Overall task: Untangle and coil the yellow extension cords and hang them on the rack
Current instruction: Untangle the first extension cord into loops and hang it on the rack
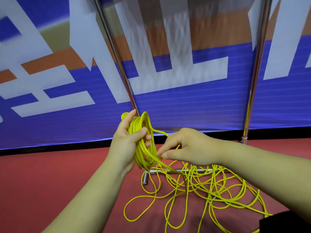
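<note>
Head view: the left hand [127, 142] holds up a coil [143, 153] of yellow extension cord, several loops thick. Thumb and lower fingers curl round the bundle while the forefinger points up along it. A yellow plug [124, 115] pokes out at the top, just behind that forefinger. The right hand [185, 147] sits just beside the coil's lower half, its thumb and forefinger pinching the loose cord [210, 192] where it leaves the coil. Its other fingers are bent in, though what they touch is hidden.

The rest of that cord lies in an open tangle of crossing loops on the red floor [50, 174]. It spreads from the rack [256, 68] base bar toward the lower right corner of the floor in view, and some loops drape over the bar.

By my reckoning the job is early to midway. One cord is partly coiled and a good deal of it is uncoiled on the floor. Nothing hangs on the part of the rack that shows; its top is out of frame.

Behind the rack's uprights stands a blue banner [185, 111] with big white strokes. They are cropped and blurred, so nothing reads, and no brand shows on the cord.
</note>
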{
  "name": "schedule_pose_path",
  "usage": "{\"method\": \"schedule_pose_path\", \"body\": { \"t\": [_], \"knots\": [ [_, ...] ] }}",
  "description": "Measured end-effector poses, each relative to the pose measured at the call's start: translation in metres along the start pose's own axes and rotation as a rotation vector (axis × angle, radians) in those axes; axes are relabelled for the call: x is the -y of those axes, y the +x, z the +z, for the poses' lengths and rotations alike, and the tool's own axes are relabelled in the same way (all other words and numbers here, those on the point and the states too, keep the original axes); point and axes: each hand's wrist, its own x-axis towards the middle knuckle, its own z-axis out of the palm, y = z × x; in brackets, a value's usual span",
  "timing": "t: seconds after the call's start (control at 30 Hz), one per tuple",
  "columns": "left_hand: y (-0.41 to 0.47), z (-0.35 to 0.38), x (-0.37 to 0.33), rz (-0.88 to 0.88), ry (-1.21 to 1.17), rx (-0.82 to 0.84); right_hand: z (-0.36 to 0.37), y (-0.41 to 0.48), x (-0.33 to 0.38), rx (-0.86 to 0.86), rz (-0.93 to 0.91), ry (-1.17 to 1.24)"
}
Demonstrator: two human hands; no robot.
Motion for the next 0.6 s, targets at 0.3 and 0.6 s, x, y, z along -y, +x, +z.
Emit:
{"method": "schedule_pose_path", "body": {
  "t": [0.3,0.6],
  "knots": [
    [-0.012,-0.003,-0.018,0.015,-0.028,0.28,0.0,0.014,-0.021,-0.354,0.295,0.357],
    [-0.012,-0.004,-0.026,-0.065,-0.216,0.314,0.006,0.018,-0.023,-0.307,0.337,0.565]
  ]
}}
